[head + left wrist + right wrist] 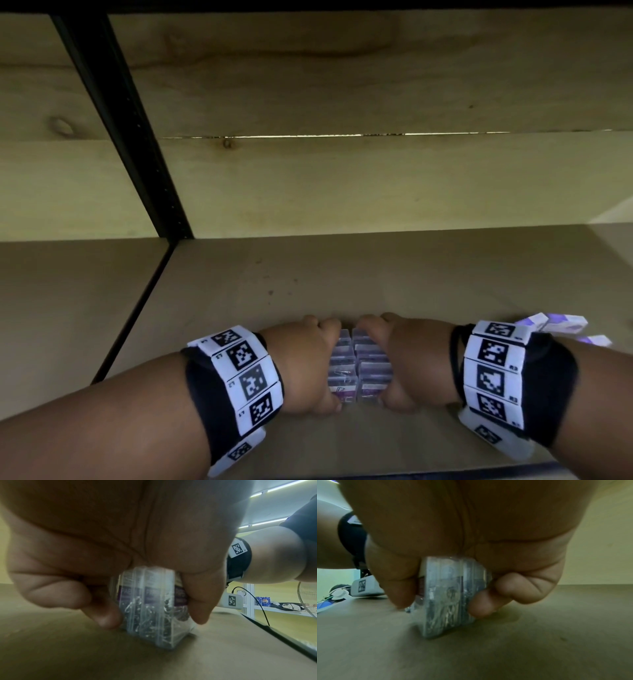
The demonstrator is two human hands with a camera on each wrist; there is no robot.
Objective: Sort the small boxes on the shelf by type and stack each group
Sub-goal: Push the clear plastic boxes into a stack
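Observation:
Two rows of small clear plastic boxes with purple labels stand side by side on the wooden shelf (411, 274). My left hand (305, 363) grips the left row of clear boxes (339, 370), thumb at the near end and fingers at the far end. The left wrist view shows that row (150, 608), filled with metal clips, pinched between thumb and fingers. My right hand (407, 359) grips the right row of clear boxes (371, 370) the same way. In the right wrist view that row (447, 596) stands on the shelf between thumb and curled fingers.
A few white and purple boxes (555, 323) lie on the shelf behind my right wrist. A black metal upright (137, 137) divides the shelf bay at the left. The wooden back panel (376, 102) closes the rear. The shelf's front edge (445, 474) runs below my arms.

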